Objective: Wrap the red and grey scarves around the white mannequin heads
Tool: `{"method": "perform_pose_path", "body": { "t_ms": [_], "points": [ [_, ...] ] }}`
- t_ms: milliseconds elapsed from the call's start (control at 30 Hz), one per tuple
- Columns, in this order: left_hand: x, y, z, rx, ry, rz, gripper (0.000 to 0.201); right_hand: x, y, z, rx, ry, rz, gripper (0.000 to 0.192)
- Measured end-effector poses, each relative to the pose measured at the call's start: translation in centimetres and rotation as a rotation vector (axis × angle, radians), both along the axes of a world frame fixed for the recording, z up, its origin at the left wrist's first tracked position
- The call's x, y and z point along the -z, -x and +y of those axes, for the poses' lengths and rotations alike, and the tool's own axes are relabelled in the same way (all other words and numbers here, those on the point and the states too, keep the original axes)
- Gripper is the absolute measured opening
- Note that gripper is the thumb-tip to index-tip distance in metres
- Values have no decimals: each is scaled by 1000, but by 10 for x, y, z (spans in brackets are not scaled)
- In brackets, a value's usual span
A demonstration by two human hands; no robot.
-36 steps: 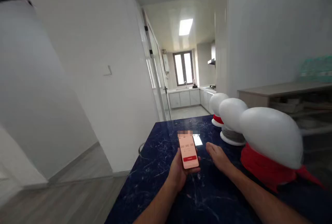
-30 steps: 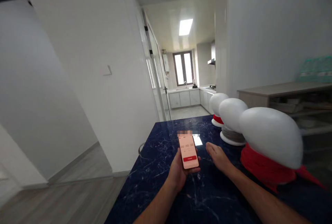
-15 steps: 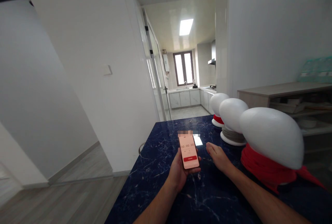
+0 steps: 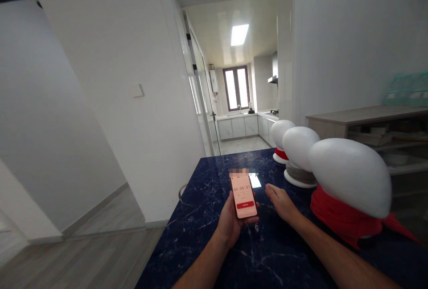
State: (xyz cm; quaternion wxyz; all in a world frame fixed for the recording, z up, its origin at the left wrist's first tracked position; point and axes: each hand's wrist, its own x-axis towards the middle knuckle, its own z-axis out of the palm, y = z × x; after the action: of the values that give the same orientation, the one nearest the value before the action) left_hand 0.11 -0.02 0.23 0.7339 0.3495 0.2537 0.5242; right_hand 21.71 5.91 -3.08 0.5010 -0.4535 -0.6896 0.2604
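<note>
My left hand (image 4: 229, 224) is wrapped round a smartphone (image 4: 244, 196), held up over the dark blue marbled table (image 4: 197, 204). Its pinkish screen reads 00:00:01 above a red button. To the right of the phone, my right hand (image 4: 281, 202) hovers over or rests on the table, fingers curled in and nothing visible in them. Nearest to that hand are three white mannequin heads in a row: a large near one (image 4: 351, 175) with a red scarf (image 4: 344, 217) round its neck, a middle one (image 4: 301, 146) with a grey band (image 4: 301, 174), and a far one (image 4: 281, 131) with red cloth.
A wooden shelf unit (image 4: 334, 115) stands behind the heads at the right, with a teal-tinted pack (image 4: 408, 90) on top. Past the table's far edge, a doorway leads to a kitchen with white cabinets (image 4: 237, 126). A wall (image 4: 147, 146) stands at the left.
The timer on the phone has gone from 00:00:00 to 00:00:01. Both hands stay in place.
</note>
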Motion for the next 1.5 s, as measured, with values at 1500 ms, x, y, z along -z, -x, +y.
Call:
{"method": "perform_pose_path", "body": {
  "t_ms": [1500],
  "points": [
    [3,12,7,62,104,-348,63,11,7,1,10,-7,-216,55]
  ]
}}
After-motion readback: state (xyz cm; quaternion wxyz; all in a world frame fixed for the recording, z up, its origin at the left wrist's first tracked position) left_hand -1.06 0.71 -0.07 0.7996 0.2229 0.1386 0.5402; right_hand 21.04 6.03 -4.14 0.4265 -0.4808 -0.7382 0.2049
